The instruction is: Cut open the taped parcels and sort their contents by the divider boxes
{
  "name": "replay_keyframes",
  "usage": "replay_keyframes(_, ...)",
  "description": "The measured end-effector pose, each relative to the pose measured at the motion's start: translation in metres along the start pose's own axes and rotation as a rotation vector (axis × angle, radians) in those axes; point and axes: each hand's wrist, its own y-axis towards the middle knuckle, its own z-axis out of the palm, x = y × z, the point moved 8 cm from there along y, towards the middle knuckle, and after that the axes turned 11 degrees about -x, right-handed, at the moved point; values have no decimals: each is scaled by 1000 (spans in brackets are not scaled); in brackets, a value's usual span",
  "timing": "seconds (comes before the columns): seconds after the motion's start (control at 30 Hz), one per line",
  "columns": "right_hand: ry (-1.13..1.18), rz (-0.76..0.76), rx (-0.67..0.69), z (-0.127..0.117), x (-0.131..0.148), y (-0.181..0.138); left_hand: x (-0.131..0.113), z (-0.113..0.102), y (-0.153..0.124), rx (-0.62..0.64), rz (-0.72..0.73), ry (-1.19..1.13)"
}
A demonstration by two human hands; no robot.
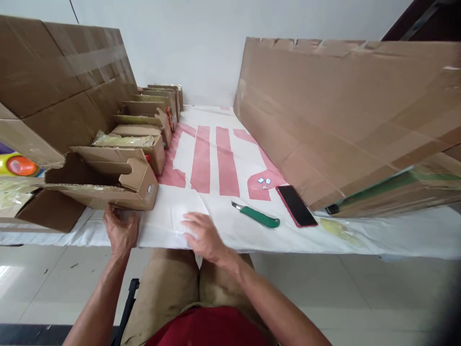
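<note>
My left hand [120, 231] is at the near bottom edge of an open-topped cardboard box [144, 187]. Its thumb and fingers are apart, with the fingertips touching the box and partly hidden by it. That box has a notched front and a small white sticker [150, 189] on its side. Over the white cloth, near the table's front edge, my right hand [203, 235] is open with fingers spread, holding nothing. To its right lies a green utility knife [260, 217] with some blade showing. Beyond the knife are a phone [297, 205] and several small white stickers [264, 181].
More cardboard boxes [158, 144] run in a row toward the wall. Large cardboard panels stand at left [72, 72] and right [345, 115]. Tape rolls [21, 165] are at far left. Pink strips [226, 161] mark the white tablecloth [173, 221].
</note>
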Motion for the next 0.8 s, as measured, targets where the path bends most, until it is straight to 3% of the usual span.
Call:
replay_keyframes(0.17,-243,236,-135,-110,-110,-43,5,-8,2,-107,-56,-62)
replay_keyframes(0.23,-342,277,-118,-135,-140,-60,4,-13,1,-148,-56,-57)
replay_keyframes(0.3,-390,276,-93,-145,-152,-72,-6,-20,-7,-171,-21,-47)
replay_keyframes(0.43,-393,212,-92,-139,-136,-73,-55,-30,-54,-148,94,-124)
replay_keyframes(0.53,-355,54,-165,-134,-96,-59,-101,-12,-97,105,90,-304)
replay_keyframes(0.67,-293,-145,-269,-138,-45,-42,-131,25,-125,381,-242,-555)
replay_keyframes(0.8,-143,-63,-266,-132,-31,-35,-144,43,-130,467,-462,-705)
